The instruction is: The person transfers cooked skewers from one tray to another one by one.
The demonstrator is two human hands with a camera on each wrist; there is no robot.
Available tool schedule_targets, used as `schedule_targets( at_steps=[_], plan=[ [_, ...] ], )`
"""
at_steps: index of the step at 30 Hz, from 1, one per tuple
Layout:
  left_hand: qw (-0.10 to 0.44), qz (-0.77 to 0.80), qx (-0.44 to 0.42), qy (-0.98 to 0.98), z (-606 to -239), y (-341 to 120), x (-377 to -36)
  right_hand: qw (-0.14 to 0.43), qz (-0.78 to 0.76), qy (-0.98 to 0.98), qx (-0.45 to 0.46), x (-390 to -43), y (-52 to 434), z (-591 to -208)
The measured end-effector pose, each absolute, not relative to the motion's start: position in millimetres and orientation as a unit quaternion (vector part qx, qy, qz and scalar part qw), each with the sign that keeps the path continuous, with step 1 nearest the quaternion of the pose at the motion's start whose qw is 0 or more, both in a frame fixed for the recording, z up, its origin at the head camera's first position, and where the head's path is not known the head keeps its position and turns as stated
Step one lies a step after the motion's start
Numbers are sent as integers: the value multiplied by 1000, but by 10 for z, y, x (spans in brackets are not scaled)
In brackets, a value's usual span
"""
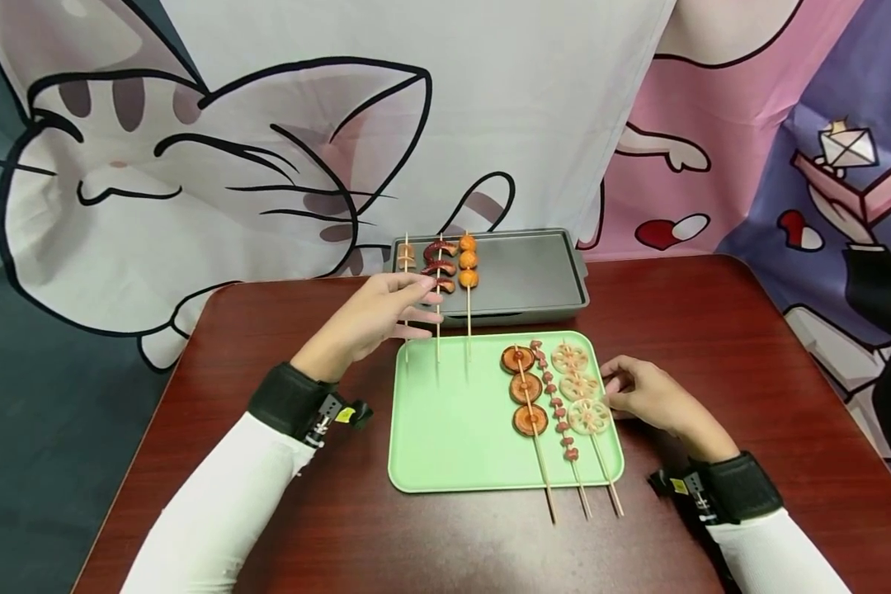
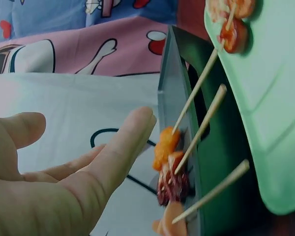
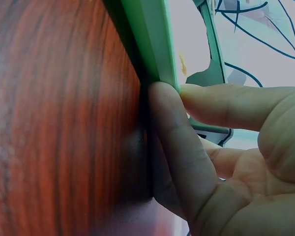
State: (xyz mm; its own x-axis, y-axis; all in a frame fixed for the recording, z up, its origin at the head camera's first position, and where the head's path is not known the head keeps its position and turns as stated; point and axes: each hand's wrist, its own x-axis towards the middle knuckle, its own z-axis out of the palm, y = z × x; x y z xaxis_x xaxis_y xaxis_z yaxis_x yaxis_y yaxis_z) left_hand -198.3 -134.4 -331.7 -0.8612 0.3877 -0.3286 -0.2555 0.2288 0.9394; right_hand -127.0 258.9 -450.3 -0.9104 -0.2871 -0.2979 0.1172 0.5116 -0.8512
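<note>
My left hand (image 1: 374, 318) hovers by the near left edge of a grey baking tray (image 1: 527, 272), fingers extended and apart. In the left wrist view, nothing lies between the fingers (image 2: 113, 162) and thumb. Three skewers rest on that tray: a pale one (image 1: 406, 256), a dark red one (image 1: 438, 268) and one of orange balls (image 1: 468, 262). Their sticks overhang a green tray (image 1: 445, 437). With thumb and fingertip, my right hand (image 1: 653, 400) pinches the green tray's right rim. On it lie skewers of mushroom slices (image 1: 529, 419), small reddish pieces (image 1: 560, 426) and lotus root slices (image 1: 588, 417).
Both trays stand on a dark red-brown wooden table (image 1: 312, 511), the grey one behind the green. Stick ends of the skewers on the green tray jut past its front edge. Behind the table hangs a printed cartoon cloth (image 1: 535, 107).
</note>
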Motion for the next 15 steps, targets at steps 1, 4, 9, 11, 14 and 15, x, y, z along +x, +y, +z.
schedule_targets(
  at_steps=[1,4,9,11,14,15],
  plan=[
    [266,621,45,736,-3328,-1315,-1996,205,-492,845,-51,-1270,2591,-4500],
    [285,619,48,730,-3367,-1239,-2032,202,-492,845,-52,-1268,2592,-4492],
    [312,598,52,736,-3451,-1133,-2078,202,-493,845,-54,-1256,2590,-4489],
    [315,582,54,748,-3475,-1090,-2086,202,-494,844,-55,-1255,2589,-4491],
    [312,555,56,769,-3504,-1023,-2087,200,-493,845,-56,-1259,2588,-4496],
    [310,547,57,776,-3508,-1002,-2084,198,-493,845,-57,-1262,2587,-4498]
  ],
)
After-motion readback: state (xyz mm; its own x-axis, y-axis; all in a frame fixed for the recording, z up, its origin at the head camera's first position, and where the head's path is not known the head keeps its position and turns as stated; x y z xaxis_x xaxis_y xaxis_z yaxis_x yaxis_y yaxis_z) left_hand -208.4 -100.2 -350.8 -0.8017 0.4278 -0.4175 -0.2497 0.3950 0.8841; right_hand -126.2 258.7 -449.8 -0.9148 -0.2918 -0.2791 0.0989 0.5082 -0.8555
